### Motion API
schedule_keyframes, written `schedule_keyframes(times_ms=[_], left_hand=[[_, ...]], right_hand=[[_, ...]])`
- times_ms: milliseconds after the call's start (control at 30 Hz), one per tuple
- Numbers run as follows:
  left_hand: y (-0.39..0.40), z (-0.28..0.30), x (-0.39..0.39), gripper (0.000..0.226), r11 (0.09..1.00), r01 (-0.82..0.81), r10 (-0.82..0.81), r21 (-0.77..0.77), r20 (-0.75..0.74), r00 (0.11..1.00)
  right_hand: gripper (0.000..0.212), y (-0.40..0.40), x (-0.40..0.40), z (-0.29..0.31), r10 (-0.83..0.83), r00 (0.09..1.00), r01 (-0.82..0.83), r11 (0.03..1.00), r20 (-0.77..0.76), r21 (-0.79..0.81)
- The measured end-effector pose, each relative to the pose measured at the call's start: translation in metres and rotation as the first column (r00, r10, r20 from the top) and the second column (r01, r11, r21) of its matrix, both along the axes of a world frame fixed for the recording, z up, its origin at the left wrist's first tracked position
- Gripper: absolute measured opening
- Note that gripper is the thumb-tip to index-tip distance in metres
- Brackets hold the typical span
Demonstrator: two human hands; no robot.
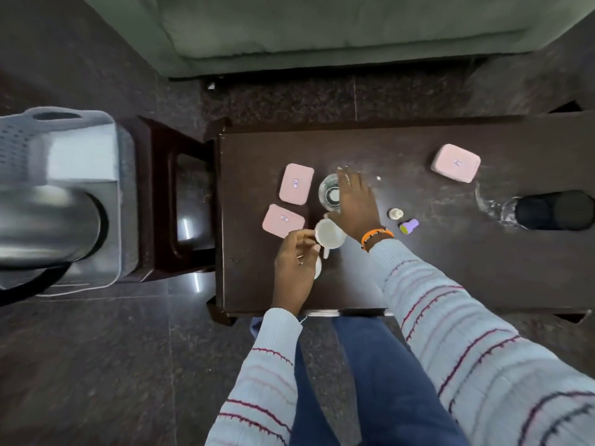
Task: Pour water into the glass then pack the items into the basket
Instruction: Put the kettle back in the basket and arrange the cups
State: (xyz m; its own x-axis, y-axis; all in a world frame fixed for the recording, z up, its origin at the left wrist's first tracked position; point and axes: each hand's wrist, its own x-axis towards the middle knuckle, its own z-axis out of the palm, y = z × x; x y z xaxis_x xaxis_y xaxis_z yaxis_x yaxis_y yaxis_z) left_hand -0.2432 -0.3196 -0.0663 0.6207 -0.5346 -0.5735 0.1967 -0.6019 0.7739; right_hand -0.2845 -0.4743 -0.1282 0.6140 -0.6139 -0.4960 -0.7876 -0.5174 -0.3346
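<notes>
A clear glass (329, 192) stands on the dark wooden table (418, 268). My right hand (355, 206) lies flat against its right side with fingers stretched out. Just in front stands a white cup (330, 235); my left hand (294, 263) pinches its left rim. A white piece (318, 268) shows under that hand. Two pink boxes (296, 184) (283, 220) lie left of the glass, and a third pink box (455, 162) lies at the far right. The grey basket (58, 140) sits on a stool to the left and holds a steel kettle (48, 220).
A small white bottle (396, 214) and a purple bottle (409, 226) stand right of my right wrist. A clear bottle (502, 209) lies beside a black round object (555, 210) at the table's right end. A green sofa (354, 27) is beyond the table.
</notes>
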Motion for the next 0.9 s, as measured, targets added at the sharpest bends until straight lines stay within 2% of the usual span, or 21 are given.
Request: schedule_keyframes(times_ms=[100,200,267,433,633,900], left_hand=[[-0.019,-0.006,-0.01,0.022,0.999,-0.026,0.026,0.036,-0.011,1.0],[-0.03,-0.012,-0.013,0.022,0.998,-0.017,0.017,0.066,-0.003,1.0],[-0.036,-0.015,-0.014,0.022,0.997,-0.009,0.008,0.074,0.003,1.0],[-0.047,-0.016,-0.009,0.026,0.997,-0.017,0.016,0.072,0.014,1.0],[-0.06,-0.013,-0.009,0.016,0.995,0.017,-0.016,0.094,-0.009,1.0],[-0.084,-0.013,-0.023,0.015,0.99,0.093,-0.092,0.111,-0.014,0.996]], right_hand=[[0.095,-0.01,-0.003,-0.011,0.128,0.988,-0.125,0.991,-0.086,0.039],[0.083,-0.015,-0.006,-0.019,0.157,0.986,-0.158,0.987,-0.054,-0.025],[0.082,-0.02,-0.007,-0.023,0.151,0.988,-0.151,0.988,-0.016,-0.023],[0.085,-0.031,-0.011,-0.027,0.069,0.995,-0.073,0.996,0.076,0.049],[0.088,-0.051,-0.024,-0.018,-0.122,0.977,0.126,0.992,0.175,-0.013],[0.088,-0.09,-0.044,-0.018,-0.237,0.965,0.244,0.968,0.11,-0.061]])
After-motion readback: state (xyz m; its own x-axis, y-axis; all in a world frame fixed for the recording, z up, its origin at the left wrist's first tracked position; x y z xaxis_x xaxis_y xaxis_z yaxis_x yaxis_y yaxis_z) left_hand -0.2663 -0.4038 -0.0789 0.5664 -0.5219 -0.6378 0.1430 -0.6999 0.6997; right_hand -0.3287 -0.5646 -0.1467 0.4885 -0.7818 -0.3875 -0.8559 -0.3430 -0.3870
